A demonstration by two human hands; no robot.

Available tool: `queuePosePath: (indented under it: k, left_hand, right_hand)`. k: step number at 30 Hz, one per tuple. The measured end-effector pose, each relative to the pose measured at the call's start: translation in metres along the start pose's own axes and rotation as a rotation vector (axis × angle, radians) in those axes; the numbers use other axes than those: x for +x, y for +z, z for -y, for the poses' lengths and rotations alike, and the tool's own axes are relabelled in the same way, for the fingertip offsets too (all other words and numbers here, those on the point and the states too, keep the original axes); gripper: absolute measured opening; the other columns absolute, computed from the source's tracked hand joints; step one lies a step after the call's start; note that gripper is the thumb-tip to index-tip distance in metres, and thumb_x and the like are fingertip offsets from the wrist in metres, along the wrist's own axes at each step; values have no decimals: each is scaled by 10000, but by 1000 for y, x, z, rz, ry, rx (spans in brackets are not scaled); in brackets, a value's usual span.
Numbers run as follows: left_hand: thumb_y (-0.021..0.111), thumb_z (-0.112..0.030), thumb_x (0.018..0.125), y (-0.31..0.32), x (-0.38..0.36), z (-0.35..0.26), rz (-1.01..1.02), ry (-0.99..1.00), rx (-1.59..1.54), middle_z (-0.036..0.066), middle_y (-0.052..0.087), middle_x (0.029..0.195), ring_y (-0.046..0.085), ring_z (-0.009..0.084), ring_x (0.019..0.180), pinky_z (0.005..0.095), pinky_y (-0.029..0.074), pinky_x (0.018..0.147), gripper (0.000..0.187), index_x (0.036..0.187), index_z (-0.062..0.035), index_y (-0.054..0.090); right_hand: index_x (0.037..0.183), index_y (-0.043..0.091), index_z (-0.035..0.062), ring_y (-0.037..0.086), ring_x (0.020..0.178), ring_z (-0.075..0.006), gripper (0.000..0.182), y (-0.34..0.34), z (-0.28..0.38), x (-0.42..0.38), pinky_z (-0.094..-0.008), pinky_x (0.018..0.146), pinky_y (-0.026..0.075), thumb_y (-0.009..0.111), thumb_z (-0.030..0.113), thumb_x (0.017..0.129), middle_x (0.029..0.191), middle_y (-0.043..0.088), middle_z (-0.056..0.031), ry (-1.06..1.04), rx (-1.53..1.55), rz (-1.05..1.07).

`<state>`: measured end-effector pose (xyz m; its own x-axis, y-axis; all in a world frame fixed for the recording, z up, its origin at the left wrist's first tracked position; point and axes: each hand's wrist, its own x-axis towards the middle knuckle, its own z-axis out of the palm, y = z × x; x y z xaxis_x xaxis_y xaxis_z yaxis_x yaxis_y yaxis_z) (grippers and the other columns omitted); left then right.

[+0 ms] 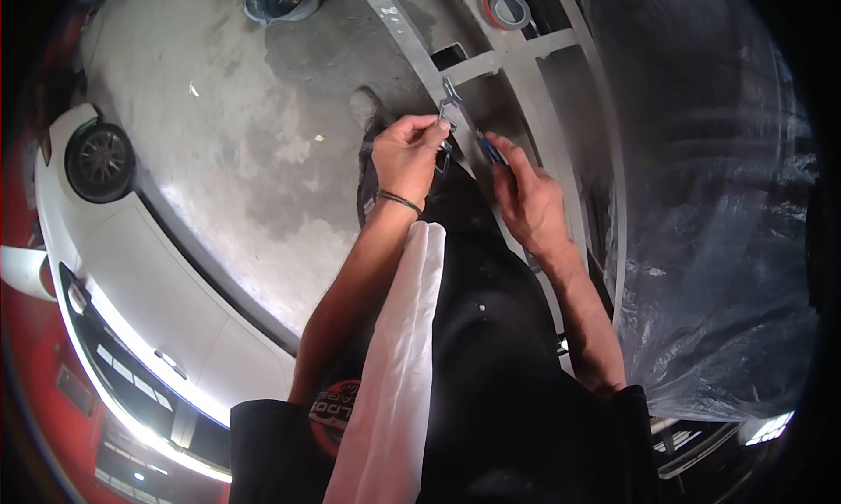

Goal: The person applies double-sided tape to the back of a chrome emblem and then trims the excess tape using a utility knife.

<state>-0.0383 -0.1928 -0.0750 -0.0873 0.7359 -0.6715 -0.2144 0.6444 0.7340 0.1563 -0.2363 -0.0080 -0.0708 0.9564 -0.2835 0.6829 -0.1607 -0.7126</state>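
Note:
My left hand [407, 158], a dark band at its wrist, pinches a small bent metal bracket [449, 96] between thumb and fingertips. Part of the bracket is hidden behind the fingers, and its thin ends stick out above and below them. To the right, my right hand [533, 193] is closed around a slim blue-handled tool [491, 150], its narrow tip pointing up and left toward the bracket. I cannot tell what kind of tool it is. Both hands are over the grey metal frame [479, 67], with a small gap between them.
A roll of tape [511, 11] lies on the frame's far part. On the concrete floor [228, 110] stands a bucket [279, 6] with blue and orange things inside. A white car [166, 267] is at left, dark plastic sheeting [710, 197] at right. White cloth [394, 355] hangs before my body.

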Motion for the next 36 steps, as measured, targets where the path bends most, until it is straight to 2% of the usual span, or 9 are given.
queuePosePath:
  k: [2,4,6,7,16,21,25,28,36]
  left_hand:
    - [845,-97,1017,3,0,3,-45,8,19,102,819,1003,751,139,910,285,582,817,216,1156,57,784]
    - [843,-95,1020,12,-6,3,-78,29,31,102,815,1007,753,143,911,292,592,814,208,1152,51,777]
    - [834,-89,1026,21,-14,3,-181,31,-93,104,814,1023,748,147,899,300,600,818,204,1162,49,772]
    - [836,-99,1026,23,-14,6,-195,40,-94,101,811,1029,742,149,883,302,604,809,218,1169,51,767]
    - [817,-128,1040,24,-5,15,-207,120,161,109,791,982,729,148,802,287,597,746,250,1145,76,717]
    - [801,-123,1049,24,-4,14,-199,125,192,115,783,981,727,144,800,281,599,725,267,1166,90,691]
    - [804,-116,1050,22,-3,15,-193,151,261,124,785,997,735,147,812,282,606,724,292,1190,107,678]
    - [801,-105,1048,21,-7,12,-164,135,150,137,798,1005,757,155,844,308,641,740,234,1131,97,716]
    - [794,-77,1060,14,-12,11,-128,100,42,126,792,1006,747,156,839,304,642,771,203,1142,90,711]
  right_hand:
    - [1473,639,114,700,688,-386,457,13,-2,-4,-507,657,536,700,43,1026,733,668,-153,-50,26,-81]
    - [1472,649,120,700,687,-376,455,21,11,-7,-506,671,546,701,52,1025,727,663,-145,31,61,-99]
    - [1475,651,124,705,693,-346,462,26,20,-7,-494,693,553,705,61,1020,716,663,-123,60,45,-165]
    - [1470,657,125,717,698,-333,458,27,20,-5,-491,712,555,706,77,1017,729,689,-113,7,-35,-198]
    - [1480,648,142,706,682,-310,477,46,9,0,-481,690,535,723,101,1010,713,678,-86,-2,-29,-197]
    - [1494,638,148,691,668,-293,499,48,7,3,-472,664,506,734,103,1006,709,669,-67,-20,-40,-222]
    - [1497,635,146,687,670,-286,501,49,11,3,-462,694,496,732,100,1008,709,668,-62,0,-69,-208]
    - [1500,633,144,688,680,-285,508,53,11,2,-463,720,494,731,91,1005,708,665,-61,5,-72,-218]
    - [1505,633,146,675,689,-275,531,57,10,2,-450,778,496,738,60,991,708,651,-57,-13,-64,-246]
